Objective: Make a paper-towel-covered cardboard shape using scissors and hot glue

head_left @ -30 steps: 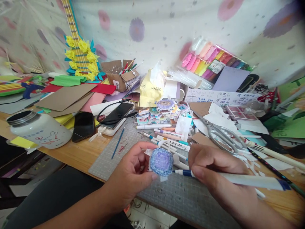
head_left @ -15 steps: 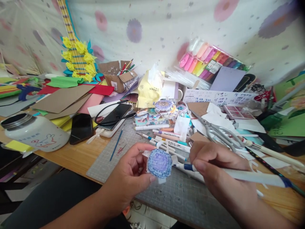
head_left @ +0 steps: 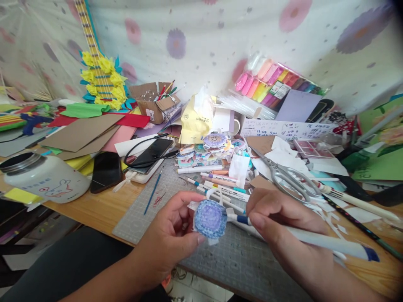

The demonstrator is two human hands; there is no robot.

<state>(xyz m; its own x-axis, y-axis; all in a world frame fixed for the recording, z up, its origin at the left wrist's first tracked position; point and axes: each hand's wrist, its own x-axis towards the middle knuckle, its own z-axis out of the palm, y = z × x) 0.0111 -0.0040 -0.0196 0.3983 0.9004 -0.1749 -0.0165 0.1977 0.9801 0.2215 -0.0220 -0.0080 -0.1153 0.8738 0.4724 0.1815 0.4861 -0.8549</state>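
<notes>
Between the thumb and fingers of my left hand [head_left: 176, 235] is a small rounded paper piece [head_left: 210, 219], coloured lilac in the middle and blue around it, with ragged white edges. My right hand [head_left: 280, 226] grips a white marker pen [head_left: 330, 241] with dark blue bands. Its tip points left and meets or nearly meets the piece's right edge; I cannot tell which. Both hands are above a grey cutting mat [head_left: 135, 216]. Just beyond them lie several acrylic markers [head_left: 220, 179] and a stack of coloured paper cut-outs [head_left: 201, 153].
Large scissors [head_left: 286, 174] lie at right among paper scraps. A thin paintbrush [head_left: 153, 191] rests on the mat's left side. Further left are phones [head_left: 106, 172], a white jar [head_left: 47, 178] and brown card sheets [head_left: 82, 130]. A yellow tissue pack [head_left: 197, 121] stands behind.
The marker's tip has moved slightly left, closer to the piece's right edge. The coloured face has turned a little in my left hand. The whole view has shifted slightly.
</notes>
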